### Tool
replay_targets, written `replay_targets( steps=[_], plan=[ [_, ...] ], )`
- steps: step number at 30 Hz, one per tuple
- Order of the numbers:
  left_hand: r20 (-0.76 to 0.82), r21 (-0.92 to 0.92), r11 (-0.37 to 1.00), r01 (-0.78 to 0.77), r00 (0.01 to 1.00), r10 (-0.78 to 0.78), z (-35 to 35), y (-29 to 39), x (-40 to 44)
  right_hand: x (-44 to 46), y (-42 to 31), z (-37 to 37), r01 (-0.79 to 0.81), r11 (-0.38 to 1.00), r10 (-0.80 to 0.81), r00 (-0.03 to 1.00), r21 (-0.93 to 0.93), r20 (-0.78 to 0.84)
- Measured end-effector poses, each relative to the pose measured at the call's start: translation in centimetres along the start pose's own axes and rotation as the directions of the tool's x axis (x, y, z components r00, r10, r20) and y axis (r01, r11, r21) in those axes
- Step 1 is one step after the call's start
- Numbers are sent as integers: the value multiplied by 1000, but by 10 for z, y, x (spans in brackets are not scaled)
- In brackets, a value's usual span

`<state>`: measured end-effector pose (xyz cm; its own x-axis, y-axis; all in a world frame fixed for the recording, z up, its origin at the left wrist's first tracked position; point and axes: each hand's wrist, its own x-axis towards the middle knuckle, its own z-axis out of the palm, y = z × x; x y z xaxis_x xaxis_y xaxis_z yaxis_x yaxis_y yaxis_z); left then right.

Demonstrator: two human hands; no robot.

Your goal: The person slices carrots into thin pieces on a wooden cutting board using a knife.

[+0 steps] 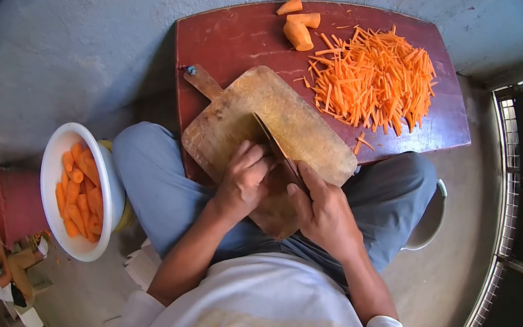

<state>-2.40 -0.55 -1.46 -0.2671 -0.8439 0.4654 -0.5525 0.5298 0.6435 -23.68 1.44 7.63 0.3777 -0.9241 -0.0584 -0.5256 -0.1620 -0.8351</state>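
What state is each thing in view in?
Board: stained, partly hidden
Knife: gripped in the right hand, over the board
Left hand: fingers curled beside the knife; whether it holds anything is hidden
Carrot sticks: cut thin, piled loose on the table
Chunks: cut thick, three grouped near the table's far edge
Bowl: holding many carrots
Carrots: peeled-looking, not cut into sticks

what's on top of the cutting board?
On or over the cutting board: a knife gripped in the right hand, with the left hand beside it. Anything beneath the left hand is covered.
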Motion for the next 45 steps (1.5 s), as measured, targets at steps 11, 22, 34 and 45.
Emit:
replay_targets(
  steps=[11,22,34,45],
  plan=[
    [-49,16,1000,-25,998,25,2,1,1,-3,-14,-2,-24,997,23,1000,75,4],
    [-49,77,997,-17,999,21,8,-3,-7,-16,-15,-6,-55,994,53,998,92,20],
    [-34,73,997,6,999,-3,8,-5,-11,-18,-8,8,-70,997,70,998,27,-2],
    [-32,50,999,3,999,-1,7,-7,-13,-8,-7,9,-69,998,69,998,9,7]
  ],
)
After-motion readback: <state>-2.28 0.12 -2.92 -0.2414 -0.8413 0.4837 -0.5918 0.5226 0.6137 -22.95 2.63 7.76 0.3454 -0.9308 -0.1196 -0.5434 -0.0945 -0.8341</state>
